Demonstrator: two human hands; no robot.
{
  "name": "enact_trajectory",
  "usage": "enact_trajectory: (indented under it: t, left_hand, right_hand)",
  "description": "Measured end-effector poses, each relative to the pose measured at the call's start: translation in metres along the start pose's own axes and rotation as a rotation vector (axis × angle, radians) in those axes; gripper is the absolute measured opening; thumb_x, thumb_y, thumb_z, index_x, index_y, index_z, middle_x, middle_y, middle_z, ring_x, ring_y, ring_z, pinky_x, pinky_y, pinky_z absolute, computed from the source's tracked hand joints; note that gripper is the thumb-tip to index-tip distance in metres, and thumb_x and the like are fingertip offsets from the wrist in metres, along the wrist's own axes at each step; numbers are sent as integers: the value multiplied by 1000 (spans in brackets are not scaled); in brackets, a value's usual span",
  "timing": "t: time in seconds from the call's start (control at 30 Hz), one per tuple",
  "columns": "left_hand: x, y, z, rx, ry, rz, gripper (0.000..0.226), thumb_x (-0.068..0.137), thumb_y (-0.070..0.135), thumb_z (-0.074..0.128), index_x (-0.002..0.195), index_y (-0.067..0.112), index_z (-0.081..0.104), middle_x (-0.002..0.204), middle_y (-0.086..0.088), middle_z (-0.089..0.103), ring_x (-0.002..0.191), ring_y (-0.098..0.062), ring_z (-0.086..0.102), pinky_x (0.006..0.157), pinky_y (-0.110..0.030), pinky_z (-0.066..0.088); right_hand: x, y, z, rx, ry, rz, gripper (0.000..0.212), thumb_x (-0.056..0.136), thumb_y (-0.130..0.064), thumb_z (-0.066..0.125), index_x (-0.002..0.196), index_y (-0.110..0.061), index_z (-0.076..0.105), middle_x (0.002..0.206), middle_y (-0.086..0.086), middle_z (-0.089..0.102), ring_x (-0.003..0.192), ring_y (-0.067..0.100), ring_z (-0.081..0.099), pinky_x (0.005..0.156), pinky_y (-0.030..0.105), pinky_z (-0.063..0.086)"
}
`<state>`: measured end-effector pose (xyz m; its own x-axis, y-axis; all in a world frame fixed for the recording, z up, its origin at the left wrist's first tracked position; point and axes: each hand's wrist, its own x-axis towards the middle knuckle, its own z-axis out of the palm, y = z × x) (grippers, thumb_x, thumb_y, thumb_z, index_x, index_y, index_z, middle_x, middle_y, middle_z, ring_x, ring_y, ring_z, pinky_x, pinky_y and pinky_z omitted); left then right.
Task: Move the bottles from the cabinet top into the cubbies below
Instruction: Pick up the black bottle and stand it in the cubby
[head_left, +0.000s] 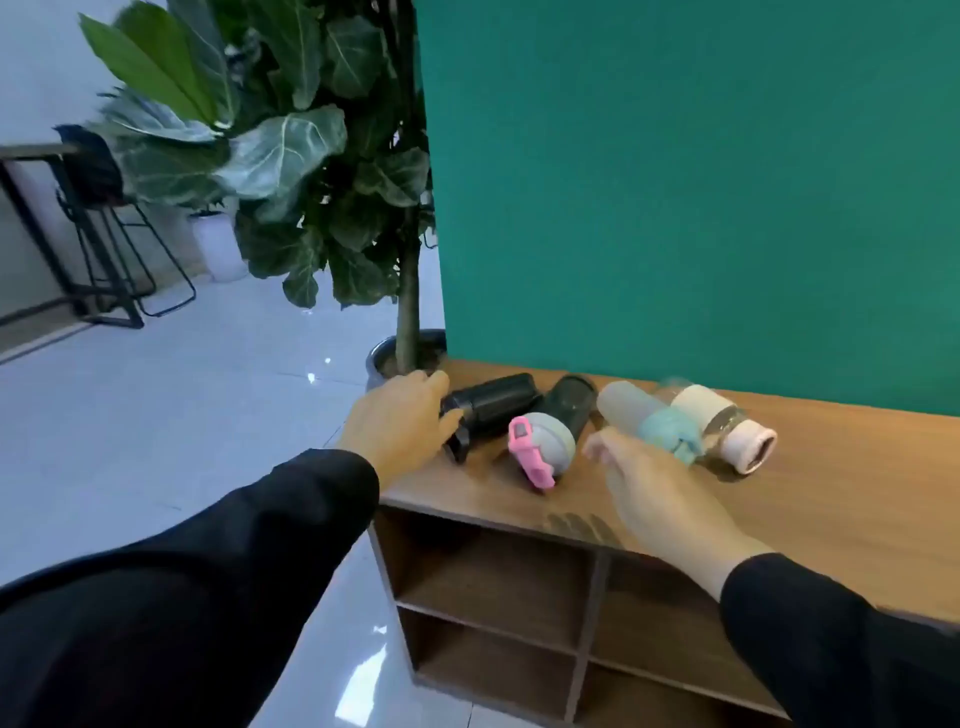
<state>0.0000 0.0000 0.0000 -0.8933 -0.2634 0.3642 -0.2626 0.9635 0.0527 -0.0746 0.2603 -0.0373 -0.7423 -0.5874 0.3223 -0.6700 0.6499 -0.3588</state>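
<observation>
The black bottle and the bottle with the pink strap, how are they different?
The black bottle is black all over; the bottle with the pink strap has a dark see-through body, a grey lid and a pink strap. The left hand is at the black bottle's cap end, while no hand touches the pink-strap bottle. The black bottle lies nearest the cabinet top's left edge; the pink-strap bottle lies further right. Both lie on their sides.

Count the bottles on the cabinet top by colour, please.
Black bottle: 1
Dark bottle with grey-and-pink lid: 1
Frosted bottle with teal lid: 1
Clear bottle with white sleeve and pale pink cap: 1
Total: 4
</observation>
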Motion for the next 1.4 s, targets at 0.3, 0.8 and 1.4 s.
enact_trajectory:
  t: [0.3, 0.8, 1.4]
  left_hand:
    - [23, -32, 95, -335, -176, -299, 87, 75, 57, 70, 149, 28, 35, 146, -4, 49, 124, -27, 57, 99, -44, 52]
    - [70, -37, 117, -516, -304, -345, 85, 71, 57, 75, 142, 22, 43, 131, -4, 60, 108, -23, 61, 83, -29, 52]
    - [-149, -32, -7, -652, -867, -357, 44, 67, 56, 73, 108, 53, 58, 92, 12, 76, 68, -10, 77, 80, -35, 61]
  right_hand:
    - [-27, 16, 84, 17, -252, 146, 57, 99, -50, 38, 152, -30, 31, 157, -14, 31, 144, 1, 23, 115, 20, 12]
    - [-32, 16, 101, 2, -255, 246, 69, 90, -65, 39, 152, -38, 26, 160, -19, 17, 146, 2, 6, 119, 28, 8]
    - [-121, -75, 135, 79, -113, -269, 110, 67, -70, 65, 154, -35, 9, 158, -4, 28, 143, 20, 29, 106, 47, 39]
